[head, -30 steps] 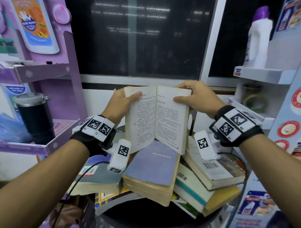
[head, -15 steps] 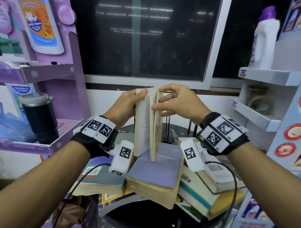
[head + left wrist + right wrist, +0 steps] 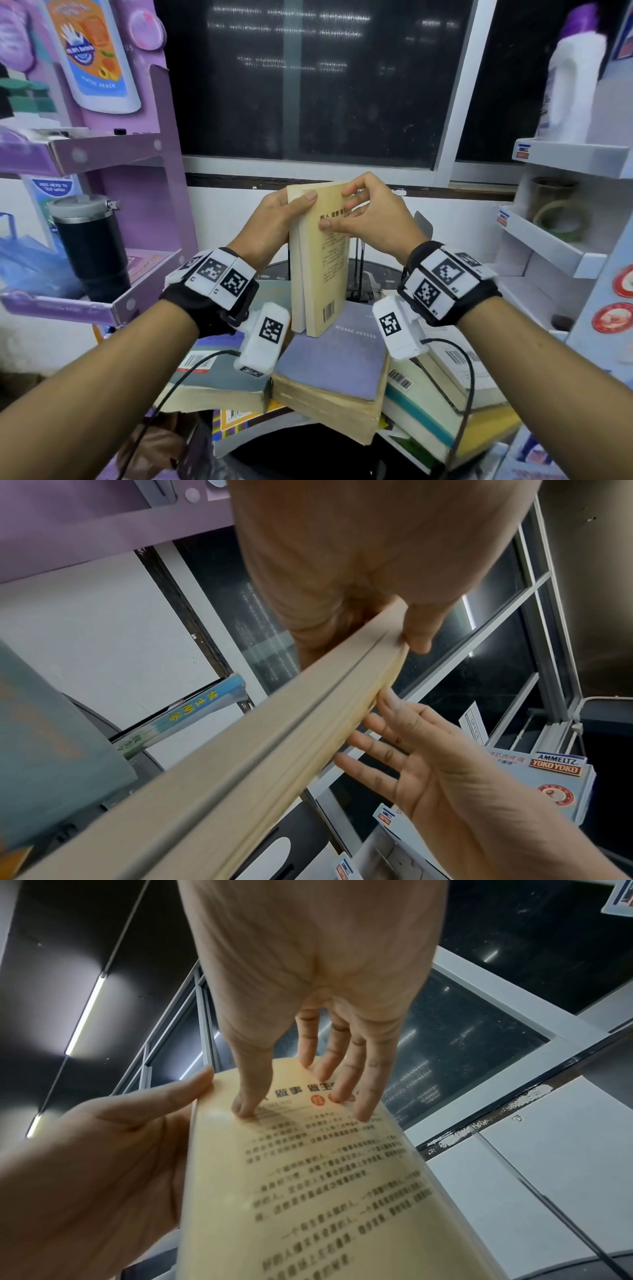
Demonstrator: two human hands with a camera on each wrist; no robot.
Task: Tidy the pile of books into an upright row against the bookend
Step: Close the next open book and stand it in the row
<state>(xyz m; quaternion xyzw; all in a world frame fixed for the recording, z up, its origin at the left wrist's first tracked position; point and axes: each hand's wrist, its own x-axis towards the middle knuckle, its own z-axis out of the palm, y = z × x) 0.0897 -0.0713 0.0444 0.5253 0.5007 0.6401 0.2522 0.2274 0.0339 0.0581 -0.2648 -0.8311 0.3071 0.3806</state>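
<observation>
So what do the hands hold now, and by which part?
The left hand grips the yellow book at its top corner; the right hand presses fingertips on its cover.

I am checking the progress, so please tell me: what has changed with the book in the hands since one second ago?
The yellow book, open wide a second ago, is now closed and stands upright on the purple book. The right hand swung the right half over to the left and now lays its fingers on the back cover; before, it gripped the page edge. The left hand still holds the left side. The pile of books lies as before.
</observation>
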